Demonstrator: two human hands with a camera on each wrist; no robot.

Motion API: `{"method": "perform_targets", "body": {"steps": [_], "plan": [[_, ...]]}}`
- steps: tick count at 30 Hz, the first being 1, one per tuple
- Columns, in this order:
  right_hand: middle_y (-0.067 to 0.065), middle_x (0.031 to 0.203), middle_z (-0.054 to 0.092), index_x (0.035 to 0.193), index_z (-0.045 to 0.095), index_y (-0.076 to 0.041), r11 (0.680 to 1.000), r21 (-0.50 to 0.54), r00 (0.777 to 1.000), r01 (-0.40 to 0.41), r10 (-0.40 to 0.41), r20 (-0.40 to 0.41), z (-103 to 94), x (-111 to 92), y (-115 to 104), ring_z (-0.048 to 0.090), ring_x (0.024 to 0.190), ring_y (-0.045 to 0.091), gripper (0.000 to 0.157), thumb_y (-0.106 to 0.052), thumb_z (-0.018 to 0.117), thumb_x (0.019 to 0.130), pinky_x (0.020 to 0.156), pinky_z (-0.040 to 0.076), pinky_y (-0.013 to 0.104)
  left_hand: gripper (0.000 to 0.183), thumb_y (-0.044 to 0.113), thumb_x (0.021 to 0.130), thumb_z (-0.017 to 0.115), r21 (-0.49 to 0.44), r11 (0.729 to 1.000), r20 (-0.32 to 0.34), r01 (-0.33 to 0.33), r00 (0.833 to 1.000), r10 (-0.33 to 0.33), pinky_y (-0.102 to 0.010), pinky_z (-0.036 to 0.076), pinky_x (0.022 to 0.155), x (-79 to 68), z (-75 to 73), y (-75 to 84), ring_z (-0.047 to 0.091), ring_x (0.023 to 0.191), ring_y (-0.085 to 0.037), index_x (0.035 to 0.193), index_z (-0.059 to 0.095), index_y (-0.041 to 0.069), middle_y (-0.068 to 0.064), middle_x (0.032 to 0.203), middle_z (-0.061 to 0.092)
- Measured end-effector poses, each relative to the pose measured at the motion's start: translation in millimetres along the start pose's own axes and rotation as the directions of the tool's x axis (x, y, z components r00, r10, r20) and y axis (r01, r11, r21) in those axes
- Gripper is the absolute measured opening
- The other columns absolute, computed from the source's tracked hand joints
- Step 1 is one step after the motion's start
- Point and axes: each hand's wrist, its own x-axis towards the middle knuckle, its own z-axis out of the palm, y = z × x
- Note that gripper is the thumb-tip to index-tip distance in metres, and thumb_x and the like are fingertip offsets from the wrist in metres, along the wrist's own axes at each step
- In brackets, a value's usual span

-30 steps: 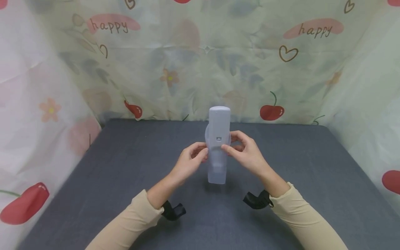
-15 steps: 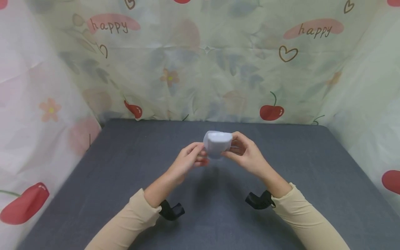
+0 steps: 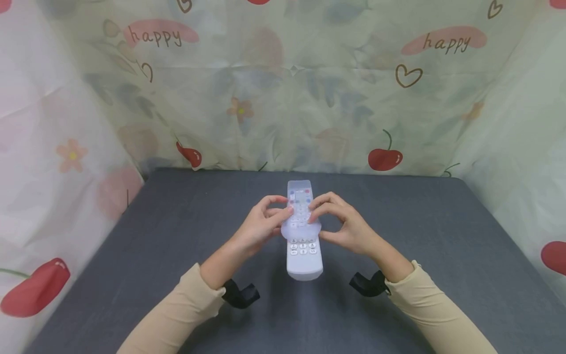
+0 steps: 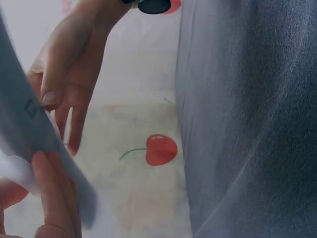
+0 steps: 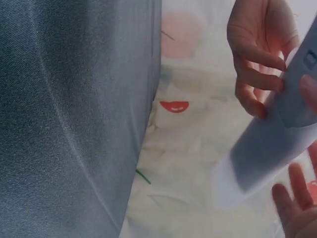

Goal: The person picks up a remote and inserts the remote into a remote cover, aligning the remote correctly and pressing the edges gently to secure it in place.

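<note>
A white remote control (image 3: 305, 263) with small buttons is held above the table, its upper part inside a translucent sleeve-like cover (image 3: 300, 230) with a flared rim. My left hand (image 3: 261, 223) pinches the covered remote at its left edge. In the left wrist view its fingers lie against the remote's back. On the other side, my right hand (image 3: 349, 223) has its fingertips over the remote's face and its thumb at the rim. The right wrist view shows those fingers (image 5: 292, 198) spread, with gaps between them. The sleeve's far end (image 5: 223, 183) extends past the remote.
A dark grey cloth covers the table (image 3: 212, 196). Patterned curtains (image 3: 283, 98) enclose the back and both sides. Black curved wrist mounts hang under both cuffs, the left mount (image 3: 240, 295) and the right mount (image 3: 369, 285).
The remote has turned over from its back, with the latch, to its button face, and its bare end now points toward me. My right fingers have loosened and shifted on the edge.
</note>
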Motion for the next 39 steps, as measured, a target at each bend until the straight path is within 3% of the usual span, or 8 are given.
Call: {"method": "perform_targets", "body": {"steps": [5, 9, 13, 16, 20, 28, 34, 39], "plan": [[0.014, 0.124, 0.046, 0.104, 0.06, -0.005, 0.991, 0.026, 0.992, -0.129, 0.128, 0.019, -2.1, -1, 0, 0.042, 0.115, 0.014, 0.031, 0.008, 0.067, 0.077, 0.098, 0.046, 0.031, 0.044, 0.01, 0.094, 0.054, 0.005, 0.997, -0.026, -0.082, 0.996, 0.082, -0.033, 0.054, 0.082, 0.7, -3.4, -0.4, 0.064, 0.085, -0.011, 0.132, 0.032, 0.007, -0.026, 0.121, 0.057], [0.016, 0.123, 0.048, 0.116, 0.051, 0.0, 0.964, 0.115, 0.971, -0.238, 0.239, 0.009, -3.0, 1, 2, 0.052, 0.111, 0.015, 0.032, 0.007, 0.058, 0.085, 0.093, 0.05, 0.035, 0.044, 0.004, 0.093, 0.053, 0.003, 0.99, -0.029, -0.143, 0.989, 0.143, -0.038, 0.054, 0.083, 0.6, -2.2, -1.8, 0.064, 0.086, -0.013, 0.131, 0.031, 0.007, -0.025, 0.119, 0.056], [0.022, 0.121, 0.053, 0.124, 0.041, 0.001, 0.914, 0.188, 0.927, -0.359, 0.373, -0.041, -0.5, 5, 3, 0.063, 0.1, 0.027, 0.036, -0.002, 0.056, 0.091, 0.082, 0.055, 0.032, 0.044, 0.001, 0.091, 0.055, 0.04, 0.98, -0.02, -0.195, 0.98, 0.196, -0.036, 0.055, 0.078, -0.6, 1.1, -2.7, 0.068, 0.084, -0.018, 0.128, 0.032, 0.006, -0.025, 0.116, 0.056], [0.026, 0.119, 0.055, 0.128, 0.036, 0.0, 0.869, 0.221, 0.885, -0.442, 0.463, -0.048, 3.0, 8, 1, 0.065, 0.097, 0.033, 0.043, -0.008, 0.057, 0.092, 0.081, 0.055, 0.039, 0.044, 0.0, 0.09, 0.057, 0.086, 0.973, -0.006, -0.216, 0.976, 0.217, -0.033, 0.055, 0.073, -1.7, 4.2, -3.4, 0.069, 0.085, -0.024, 0.127, 0.033, 0.006, -0.026, 0.116, 0.057], [0.027, 0.115, 0.06, 0.129, 0.04, 0.001, 0.836, 0.21, 0.85, -0.507, 0.526, -0.042, 5.8, 11, -1, 0.066, 0.098, 0.034, 0.043, -0.012, 0.059, 0.092, 0.079, 0.055, 0.042, 0.047, 0.001, 0.089, 0.058, 0.119, 0.969, 0.018, -0.219, 0.976, 0.218, -0.03, 0.054, 0.07, -1.7, 7.6, -5.0, 0.069, 0.086, -0.027, 0.128, 0.033, 0.005, -0.026, 0.118, 0.057], [0.026, 0.111, 0.062, 0.123, 0.046, 0.002, 0.849, 0.198, 0.859, -0.49, 0.509, -0.06, 6.3, 10, -2, 0.067, 0.094, 0.032, 0.037, -0.01, 0.059, 0.091, 0.073, 0.057, 0.035, 0.051, 0.014, 0.092, 0.058, 0.154, 0.974, 0.0, -0.167, 0.986, 0.169, -0.036, 0.054, 0.082, -2.8, 10.5, -3.4, 0.066, 0.097, -0.027, 0.137, 0.036, 0.006, -0.021, 0.119, 0.059], [0.026, 0.109, 0.062, 0.122, 0.047, 0.002, 0.865, 0.216, 0.877, -0.454, 0.476, -0.062, 9.6, 9, -4, 0.067, 0.091, 0.03, 0.036, -0.008, 0.06, 0.09, 0.07, 0.057, 0.031, 0.042, 0.016, 0.092, 0.058, 0.171, 0.962, -0.033, -0.213, 0.975, 0.222, -0.038, 0.054, 0.082, -2.1, 15.9, -5.4, 0.066, 0.099, -0.03, 0.131, 0.049, 0.002, -0.02, 0.117, 0.062], [0.026, 0.113, 0.062, 0.123, 0.049, 0.003, 0.858, 0.196, 0.871, -0.475, 0.491, -0.034, 6.0, 10, -6, 0.066, 0.095, 0.027, 0.034, -0.014, 0.055, 0.094, 0.076, 0.056, 0.036, 0.035, 0.013, 0.091, 0.06, 0.171, 0.957, -0.075, -0.235, 0.965, 0.25, -0.037, 0.055, 0.078, -3.2, 16.7, -7.3, 0.068, 0.093, -0.027, 0.124, 0.056, 0.002, -0.019, 0.11, 0.065]]}}
